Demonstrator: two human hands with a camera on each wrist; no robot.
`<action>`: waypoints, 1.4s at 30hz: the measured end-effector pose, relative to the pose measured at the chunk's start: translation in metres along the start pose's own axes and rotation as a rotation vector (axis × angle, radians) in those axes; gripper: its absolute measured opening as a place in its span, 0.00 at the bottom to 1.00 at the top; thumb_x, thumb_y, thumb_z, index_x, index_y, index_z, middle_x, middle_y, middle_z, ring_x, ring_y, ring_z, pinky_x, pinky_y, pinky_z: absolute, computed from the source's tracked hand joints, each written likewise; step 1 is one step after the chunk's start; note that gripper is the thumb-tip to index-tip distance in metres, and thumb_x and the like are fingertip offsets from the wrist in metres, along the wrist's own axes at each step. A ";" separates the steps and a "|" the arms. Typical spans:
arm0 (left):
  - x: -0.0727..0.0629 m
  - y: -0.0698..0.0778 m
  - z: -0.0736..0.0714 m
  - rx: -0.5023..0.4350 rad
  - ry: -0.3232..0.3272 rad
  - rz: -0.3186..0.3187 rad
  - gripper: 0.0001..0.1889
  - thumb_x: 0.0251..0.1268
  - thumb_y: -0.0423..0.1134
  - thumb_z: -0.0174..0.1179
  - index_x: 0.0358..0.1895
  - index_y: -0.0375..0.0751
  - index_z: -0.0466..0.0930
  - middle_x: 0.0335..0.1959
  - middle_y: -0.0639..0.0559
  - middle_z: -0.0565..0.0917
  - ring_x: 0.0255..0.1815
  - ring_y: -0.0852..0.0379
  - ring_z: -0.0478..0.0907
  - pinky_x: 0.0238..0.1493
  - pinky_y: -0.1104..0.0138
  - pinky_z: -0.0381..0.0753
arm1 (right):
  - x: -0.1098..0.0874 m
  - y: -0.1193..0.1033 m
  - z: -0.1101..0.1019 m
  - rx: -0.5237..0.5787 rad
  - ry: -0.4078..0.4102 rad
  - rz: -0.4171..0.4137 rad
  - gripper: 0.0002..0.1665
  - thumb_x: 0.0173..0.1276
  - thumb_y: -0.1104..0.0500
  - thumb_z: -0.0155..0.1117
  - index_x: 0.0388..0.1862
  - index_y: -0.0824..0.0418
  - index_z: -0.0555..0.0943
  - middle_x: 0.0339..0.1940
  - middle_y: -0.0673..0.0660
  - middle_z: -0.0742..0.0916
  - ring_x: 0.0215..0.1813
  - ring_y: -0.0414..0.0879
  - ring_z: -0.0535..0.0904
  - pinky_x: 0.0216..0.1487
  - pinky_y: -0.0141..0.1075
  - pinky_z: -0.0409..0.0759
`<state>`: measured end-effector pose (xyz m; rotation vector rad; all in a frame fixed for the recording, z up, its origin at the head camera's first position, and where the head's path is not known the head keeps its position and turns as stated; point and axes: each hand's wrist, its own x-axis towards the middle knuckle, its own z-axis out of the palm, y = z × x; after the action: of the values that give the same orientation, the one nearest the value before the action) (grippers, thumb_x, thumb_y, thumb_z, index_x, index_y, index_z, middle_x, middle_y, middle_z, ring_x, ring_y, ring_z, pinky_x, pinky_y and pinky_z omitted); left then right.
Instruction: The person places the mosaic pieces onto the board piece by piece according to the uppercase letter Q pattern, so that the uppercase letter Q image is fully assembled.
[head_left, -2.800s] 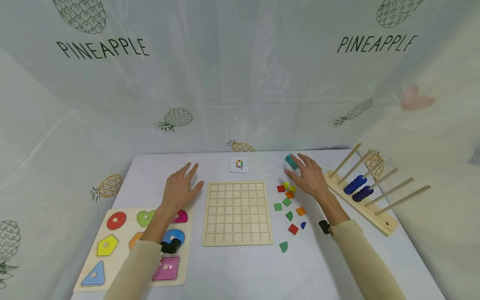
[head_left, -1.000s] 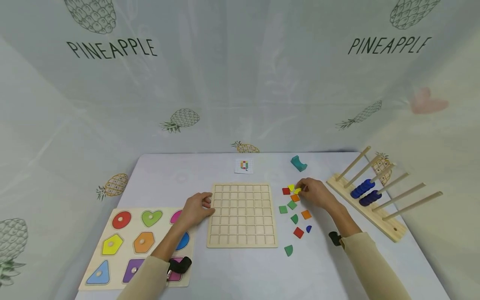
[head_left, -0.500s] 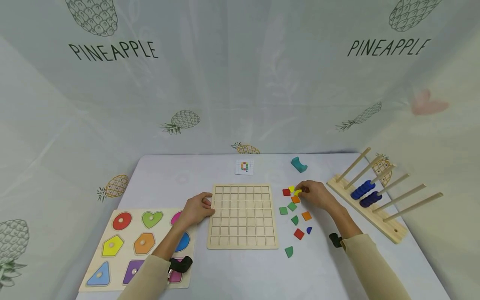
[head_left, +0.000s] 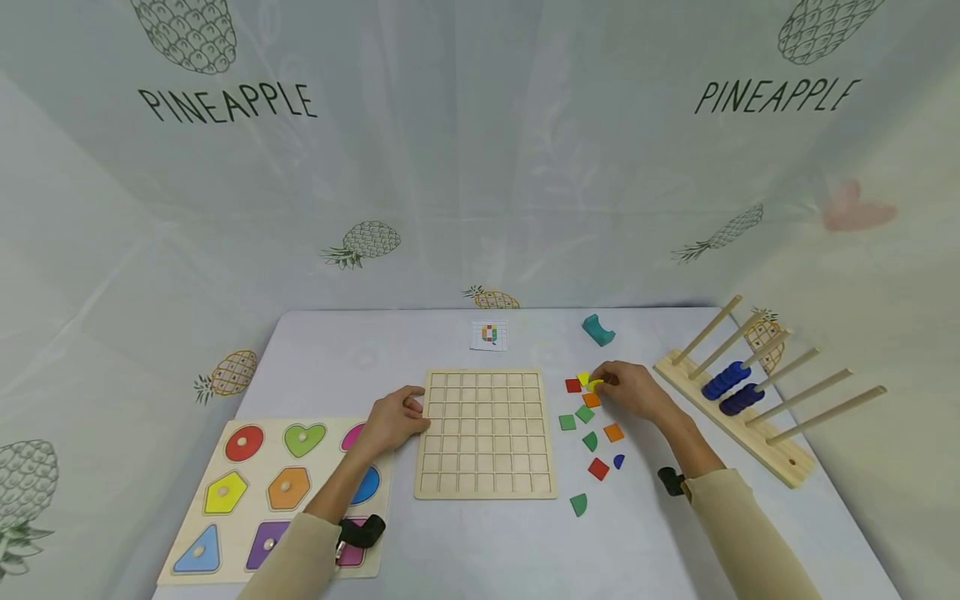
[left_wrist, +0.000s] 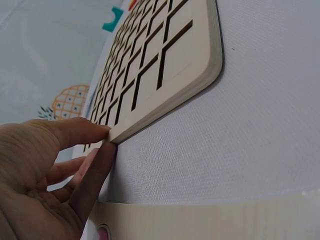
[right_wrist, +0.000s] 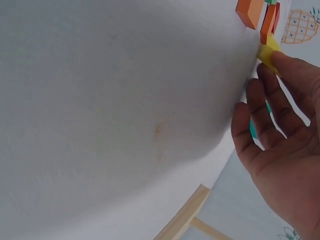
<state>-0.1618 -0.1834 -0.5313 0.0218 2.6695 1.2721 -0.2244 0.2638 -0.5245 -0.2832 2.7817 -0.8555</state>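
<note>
At the left edge of a square wooden grid board, my left hand holds the rim between thumb and fingertip, as the left wrist view shows with the board's edge close up. My right hand pinches a small yellow piece between thumb and index finger, its other fingers loosely bent. In the head view that yellow piece is beside a second yellow piece, a red square and an orange square. Green pieces lie nearer the person.
A small card with a coloured pattern lies behind the board. Further right are a teal block and a wooden peg stand carrying blue beads. A shape puzzle board lies front left, partly under the left arm.
My left hand has come down to the grid board's left edge. The right hand has moved from near the teal block to the yellow piece, which has tilted slightly in its fingers.
</note>
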 end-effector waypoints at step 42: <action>-0.003 -0.001 0.003 0.022 0.019 0.006 0.31 0.55 0.35 0.70 0.65 0.37 0.76 0.37 0.54 0.82 0.38 0.60 0.82 0.42 0.61 0.80 | 0.035 -0.101 0.066 0.201 -0.099 -0.211 0.04 0.70 0.55 0.68 0.42 0.50 0.86 0.34 0.47 0.84 0.38 0.45 0.76 0.41 0.38 0.76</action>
<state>-0.1586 -0.1817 -0.5334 0.0205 2.7011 1.2512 -0.2287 0.1383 -0.5259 -0.5737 2.5813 -1.1275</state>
